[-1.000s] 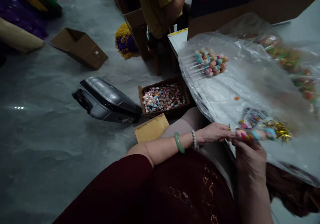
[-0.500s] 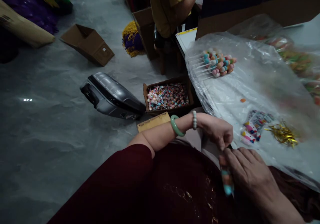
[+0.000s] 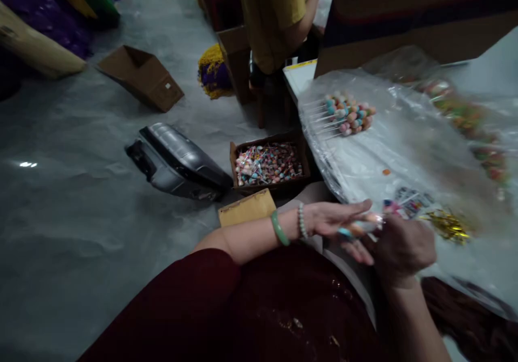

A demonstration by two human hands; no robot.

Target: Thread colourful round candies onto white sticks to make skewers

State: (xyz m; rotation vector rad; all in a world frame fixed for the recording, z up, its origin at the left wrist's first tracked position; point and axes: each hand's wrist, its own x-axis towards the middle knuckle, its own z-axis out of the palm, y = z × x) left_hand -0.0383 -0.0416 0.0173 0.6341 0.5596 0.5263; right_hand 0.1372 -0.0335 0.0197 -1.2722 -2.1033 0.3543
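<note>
A wrapped marshmallow skewer (image 3: pixel 358 230), blue, orange and white, lies slantwise between my hands. My left hand (image 3: pixel 334 222), below a green bangle and a beaded bracelet, is open, thumb and fingers stretched out on either side of it. Closed around the wrapper's far end is my right hand (image 3: pixel 404 246), blurred by motion, its fingertips partly hidden. Just past it on the table are printed bags (image 3: pixel 410 203) and a heap of gold twist ties (image 3: pixel 449 226). Stacked marshmallow skewers (image 3: pixel 350 115) rest farther back on plastic sheeting (image 3: pixel 388 151).
A box of wrapped candies (image 3: pixel 269 162) stands left of the table, beside a grey suitcase (image 3: pixel 178 159). An open carton (image 3: pixel 141 79) lies on the floor. Another person in a yellow top (image 3: pixel 275 22) is at the far side. A large carton (image 3: pixel 404 22) stands on the table.
The marshmallow skewer has swung up from hanging below my right hand to lying across my left. My left hand has opened from a pinch, and my right hand has turned over.
</note>
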